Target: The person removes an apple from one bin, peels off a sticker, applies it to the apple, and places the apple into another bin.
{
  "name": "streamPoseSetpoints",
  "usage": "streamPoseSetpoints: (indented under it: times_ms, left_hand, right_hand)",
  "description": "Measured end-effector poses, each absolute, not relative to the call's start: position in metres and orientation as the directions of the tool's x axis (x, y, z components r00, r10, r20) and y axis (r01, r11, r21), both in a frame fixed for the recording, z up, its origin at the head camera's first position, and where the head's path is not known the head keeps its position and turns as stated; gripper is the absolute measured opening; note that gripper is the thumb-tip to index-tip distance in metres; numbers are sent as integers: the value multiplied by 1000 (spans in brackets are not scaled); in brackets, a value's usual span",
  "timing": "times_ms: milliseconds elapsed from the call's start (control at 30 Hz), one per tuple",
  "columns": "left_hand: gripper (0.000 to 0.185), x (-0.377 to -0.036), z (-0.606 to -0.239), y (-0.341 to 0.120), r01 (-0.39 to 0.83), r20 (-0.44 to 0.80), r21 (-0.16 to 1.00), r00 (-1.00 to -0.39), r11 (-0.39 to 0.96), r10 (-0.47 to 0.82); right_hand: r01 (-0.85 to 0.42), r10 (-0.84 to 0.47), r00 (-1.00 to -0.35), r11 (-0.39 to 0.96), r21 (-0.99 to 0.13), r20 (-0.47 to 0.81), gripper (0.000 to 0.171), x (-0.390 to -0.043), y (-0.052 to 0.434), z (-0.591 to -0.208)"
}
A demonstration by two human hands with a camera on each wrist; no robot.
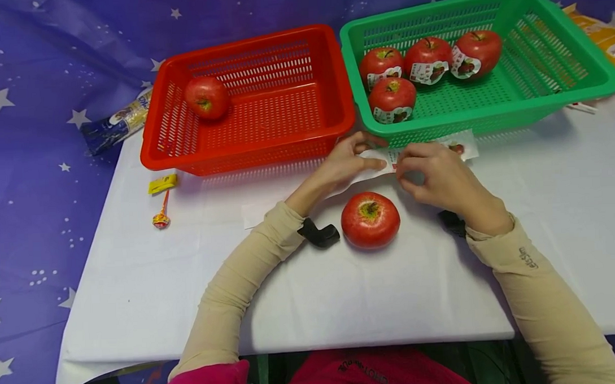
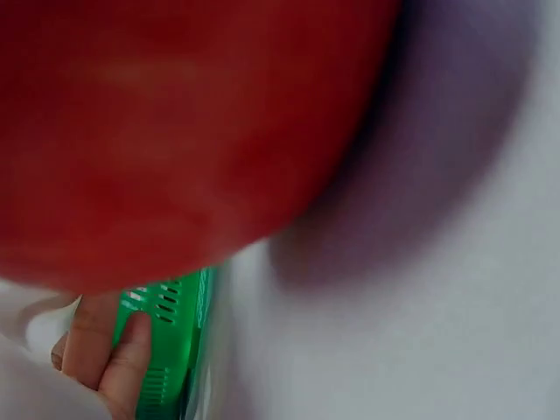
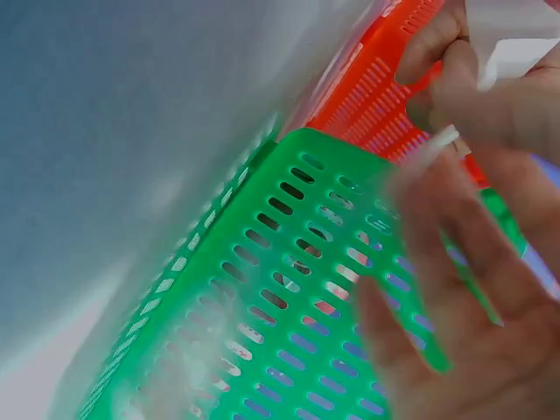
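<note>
Both hands meet over a strip of label sheet [image 1: 387, 155] that lies on the white cloth [image 1: 301, 294] just in front of the green basket [image 1: 563, 87]: the left hand [image 1: 344, 165] pinches its near end between thumb and fingers, and the right hand [image 1: 439, 176] has its fingertips curled onto the sheet beside it, seemingly picking at a label edge, though the head view does not show whether one is lifted. To do this well, I would judge, the left should hold the backing flat and taut while the right works a nail under one corner and peels slowly at a low angle, so the label does not crease or stick to itself. A bare apple [image 1: 370, 220] sits on the cloth just near of the hands, between the wrists, stem end up; it is close enough to be knocked by a forearm and may roll. Four labelled apples lie in the green basket, and one apple [image 1: 206, 97] rests in the red basket [image 1: 250, 143]. The basket fronts stand touching or nearly touching the fingers, so there is little room forward; open cloth lies to the right and toward the body. A lollipop [image 1: 161, 219] lies near the left edge, well apart
</note>
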State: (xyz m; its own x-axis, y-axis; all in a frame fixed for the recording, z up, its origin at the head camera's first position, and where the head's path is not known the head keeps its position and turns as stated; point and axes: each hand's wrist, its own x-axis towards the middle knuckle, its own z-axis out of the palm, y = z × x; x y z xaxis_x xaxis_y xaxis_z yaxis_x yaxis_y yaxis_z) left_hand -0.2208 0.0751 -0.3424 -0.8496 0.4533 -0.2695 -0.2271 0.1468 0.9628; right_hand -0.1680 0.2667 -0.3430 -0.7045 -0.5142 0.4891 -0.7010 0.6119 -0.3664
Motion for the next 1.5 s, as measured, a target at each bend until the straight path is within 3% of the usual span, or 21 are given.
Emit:
streamPoseSetpoints:
  times_ms: [167, 367, 500, 567, 667, 767, 833, 967, 1100, 1200, 1300, 1400, 1500]
  left_hand:
    - [46, -222, -342, 71, -128, -232, 962, -848, 240, 477]
    - [52, -221, -343, 72, -33, -143, 978, -828, 207, 542]
    - [53, -222, -343, 73, -3, -124, 979, -805, 205, 580]
    - [54, -222, -342, 72, 17, -142, 964, -811, 266, 568]
    - [65, -225, -341, 66, 58, -198, 890, -844, 453, 498]
    - [79, -227, -338, 58, 72, -271, 764, -866, 641, 421]
    - [77, -228, -337, 54, 102, -296, 710, -854, 697, 427]
    - [50, -228, -333, 50, 222, -276, 660, -817, 718, 506]
    - [37, -226, -329, 48, 296, -245, 622, -806, 725, 539]
    - [40, -225, -327, 46, 309, -254, 590, -806, 746, 534]
    - [47, -223, -324, 45, 349, -253, 558, -793, 753, 555]
    - [54, -218, -317, 42, 443, -207, 508, -769, 739, 604]
    - [38, -209, -305, 39, 519, -136, 449, -765, 727, 630]
  right_hand:
    - [-603, -438, -796, 635, -483, 418, 10, -171, 269, -345]
    - [-477, -343, -879, 640, -603, 331, 7, -170, 269, -342]
    - [-387, -235, -921, 634, -670, 310, 7, -168, 268, -339]
    - [-337, -139, -937, 609, -719, 321, 8, -168, 269, -337]
    - [-277, 33, -949, 392, -877, 315, 10, -170, 269, -334]
    - [-271, 158, -952, -24, -962, 264, 19, -173, 266, -333]
    - [-255, 129, -965, -264, -930, 228, 26, -173, 263, -334]
    - [-137, -107, -972, -468, -873, 210, 36, -169, 266, -338]
    - [26, -376, -889, -609, -793, 260, 44, -166, 273, -338]
    - [165, -472, -816, -745, -646, 335, 49, -164, 275, -335]
    - [189, -448, -815, -805, -562, 368, 50, -161, 274, -332]
    - [75, -349, -889, -749, -658, 296, 46, -157, 272, -330]
    - [9, -262, -947, -599, -801, 185, 37, -154, 269, -329]
